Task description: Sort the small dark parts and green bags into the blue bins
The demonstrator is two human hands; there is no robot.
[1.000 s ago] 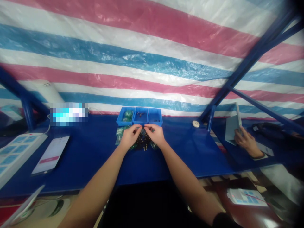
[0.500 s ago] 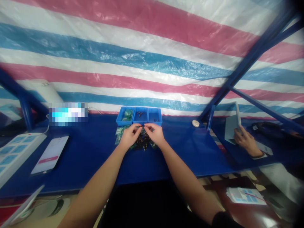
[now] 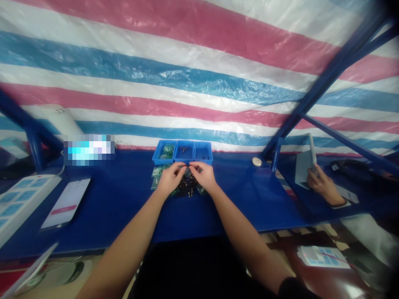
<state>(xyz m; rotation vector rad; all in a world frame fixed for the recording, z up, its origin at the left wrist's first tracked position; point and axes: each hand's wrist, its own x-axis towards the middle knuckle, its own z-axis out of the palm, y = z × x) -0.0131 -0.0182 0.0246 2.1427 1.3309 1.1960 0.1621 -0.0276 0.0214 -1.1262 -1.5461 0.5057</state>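
**Two-handed pinch**

Tiny dark piece (image 3: 187, 166), detail too small to tell, midway between left hand (image 3: 170, 178) and right hand (image 3: 204, 176), thumbs and fingertips closed upon it. Below: parts pile (image 3: 188, 187) on blue table (image 3: 112, 199). Just beyond: three blue bins (image 3: 184, 161).

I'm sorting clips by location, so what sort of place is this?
Probably a makeshift workshop space: a blue flat-topped table bears three small blue open-topped bins and a pile of tiny dark and brass-coloured parts, with red, white and blue striped plastic sheeting behind.
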